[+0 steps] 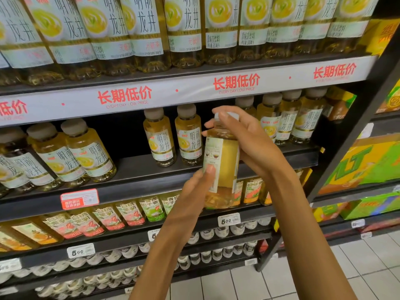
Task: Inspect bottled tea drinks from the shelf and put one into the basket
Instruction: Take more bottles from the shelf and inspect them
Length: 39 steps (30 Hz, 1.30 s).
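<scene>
- Both hands wrapped around one tea bottle [220, 165], held upright in front of the shelf [151, 167].
- Right hand [249, 141] curled over the cap and shoulder from the right, fingers reaching across the top.
- Left hand [194, 191] gripping low on the bottle, thumb pressed on the back label.
- Back label turned toward the camera, pale yellow tea visible through clear plastic.
- Held in the air just beside two matching bottles [173, 137] standing on the middle shelf, level with them.
- More of the same bottles further left [71, 152] and right [290, 120] on that shelf.
- Red price tag [79, 198] on the shelf edge below left.
- White banner strip [184, 92] with red characters above.
- Basket not in view.
</scene>
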Available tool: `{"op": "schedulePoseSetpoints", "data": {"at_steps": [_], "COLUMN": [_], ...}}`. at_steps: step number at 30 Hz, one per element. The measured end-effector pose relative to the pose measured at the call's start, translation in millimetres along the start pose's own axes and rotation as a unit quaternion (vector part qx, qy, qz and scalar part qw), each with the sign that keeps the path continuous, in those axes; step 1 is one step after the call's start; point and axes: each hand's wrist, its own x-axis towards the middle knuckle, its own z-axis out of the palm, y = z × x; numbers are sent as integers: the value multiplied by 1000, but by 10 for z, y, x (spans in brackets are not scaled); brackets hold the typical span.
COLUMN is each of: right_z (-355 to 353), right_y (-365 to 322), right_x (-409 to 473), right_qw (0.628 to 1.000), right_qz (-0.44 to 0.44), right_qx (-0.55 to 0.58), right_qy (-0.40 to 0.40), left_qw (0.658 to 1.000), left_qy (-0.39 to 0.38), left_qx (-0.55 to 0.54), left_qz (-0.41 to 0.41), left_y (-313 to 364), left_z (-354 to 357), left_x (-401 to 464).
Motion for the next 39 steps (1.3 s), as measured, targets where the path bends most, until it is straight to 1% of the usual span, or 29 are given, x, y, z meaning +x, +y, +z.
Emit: {"op": "schedulePoseSetpoints", "data": {"at_steps": [3, 7, 9, 12, 14, 16, 18, 21, 25, 29, 32, 34, 36, 39], "right_z": [33, 58, 65, 97, 96, 70, 65, 97, 76, 68, 94, 105, 103, 94], "right_y": [12, -19, -29, -38, -46, -47, -43, -16, 12, 1, -13, -11, -1, -6], "right_x": [-12, -60, -86, -102, -109, -111, -114, -108, -101, -100, -99, -93, -91, -96], "right_qw": [999, 988, 985, 991, 998, 998, 994, 994, 996, 1000, 998, 998, 999, 999], "right_qz": [-5, -12, -21, -26, -9, 6, 10, 8, 4, 2, 2, 1, 6, 12], "right_qx": [34, 152, 173, 132, 64, -35, -87, -96, -65, 13, 58, 60, 43, -36], "right_qy": [22, -1, -8, -4, 18, 52, 59, 60, 57, 12, -23, -27, -10, 19], "left_qw": [1000, 996, 994, 991, 990, 994, 998, 999, 994, 984, 975, 978, 983, 993], "left_qy": [-6, -34, -56, -77, -78, -51, -28, -21, -31, -25, -40, -54, -57, -34], "left_qx": [-20, -76, -96, -111, -115, -91, -55, -44, -96, -160, -199, -187, -165, -106], "left_qz": [5, -13, -15, -28, -26, -15, -2, -4, -41, -72, -88, -78, -54, -32], "left_y": [-40, -21, 3, -24, -50, -50, -37, -56, -92, -80, -51, -49, -44, 5], "left_z": [-9, -72, -68, -39, -46, -64, -68, -38, 3, -50, -68, -89, -120, -109], "left_x": [-11, -20, -20, -6, -10, -27, -48, -56, -49, -15, -21, -23, -26, -46]}}
